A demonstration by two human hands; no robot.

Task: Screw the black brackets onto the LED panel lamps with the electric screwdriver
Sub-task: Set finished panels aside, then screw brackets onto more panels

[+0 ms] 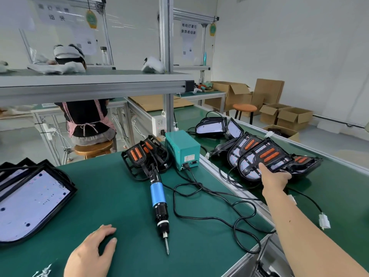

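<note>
Step, I judged: stacking finished lamp (267, 154) | my right grip (275, 178) clamped its edge, left grip (93, 250) lay apart on bench (123, 206) | next needed: bare panel (30, 200), bracket (137, 154).

We see a teal power box (182, 149) standing at the far right corner of the desk (111, 196), a white socket strip (158, 124) just behind it. Beyond the desk's far edge a person (85, 114) in a checked apron (70, 126) sits on a wooden stool (93, 149), and cardboard boxes (287, 116) stand on the floor near an orange stool (244, 107).
</note>
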